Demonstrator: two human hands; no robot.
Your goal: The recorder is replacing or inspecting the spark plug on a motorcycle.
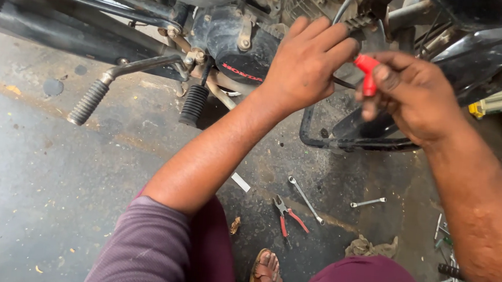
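Observation:
I look down at the underside of a motorcycle engine (237,44) over a stained concrete floor. My left hand (305,64) reaches up against the engine side, its fingers pressed on a dark cable and a ribbed part. My right hand (412,97) grips a tool with a red handle (367,72) and holds it close to the left hand's fingertips. The tool's working end is hidden behind my hands. A black metal guard bar (313,141) runs below both hands.
A kick lever with a ribbed rubber end (90,101) and a footpeg (194,104) stick out at left. On the floor lie red-handled pliers (287,216), two spanners (306,200), a rag (371,248) and several more tools (449,276). My sandalled foot (267,276) is near the bottom.

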